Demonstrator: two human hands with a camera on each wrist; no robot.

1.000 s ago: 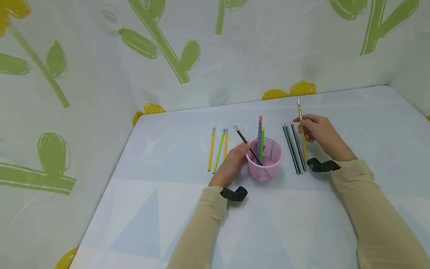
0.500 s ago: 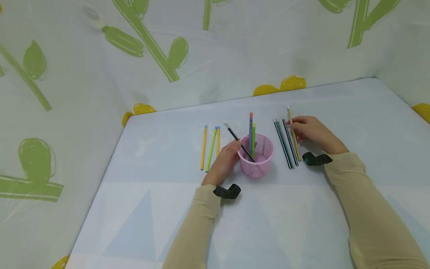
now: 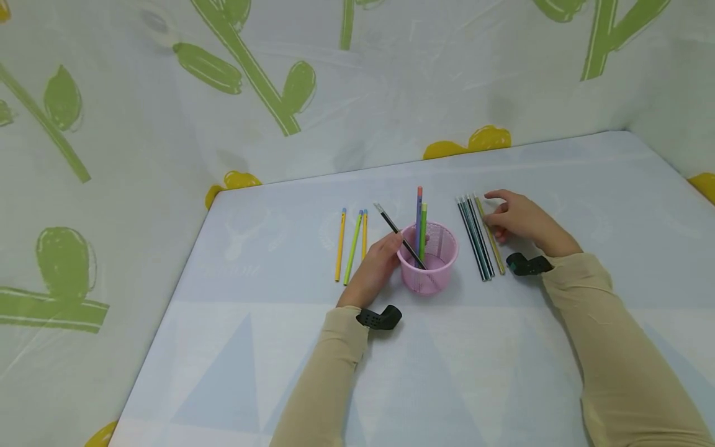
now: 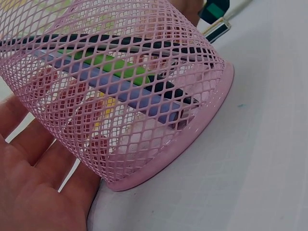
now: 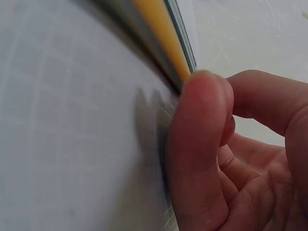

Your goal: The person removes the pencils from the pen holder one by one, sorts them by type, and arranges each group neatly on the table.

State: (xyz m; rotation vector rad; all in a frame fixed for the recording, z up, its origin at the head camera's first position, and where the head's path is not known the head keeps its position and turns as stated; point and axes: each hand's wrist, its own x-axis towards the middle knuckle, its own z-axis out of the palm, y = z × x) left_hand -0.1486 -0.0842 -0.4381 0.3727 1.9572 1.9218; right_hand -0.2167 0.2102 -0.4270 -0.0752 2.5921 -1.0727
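Observation:
My left hand holds the pink mesh pen cup from its left side, fingers round the wall. Inside the cup lean a black pencil, a purple pencil with a red tip and a green pencil. On the right, my right hand is beside a yellow pencil that lies on the table. Its index finger stretches away from the pencil, while the thumb is at it, seemingly touching. Against the yellow pencil's left side lies a row of several dark pencils.
Left of the cup lie two yellow pencils, the outer one and the inner one, with a light green pencil between them. The pale patterned table meets a leaf-printed wall at the back.
My right hand has lowered the yellow pencil from a raised tilt to the table beside the dark pencils, and its index finger has parted from it. My left hand still holds the cup.

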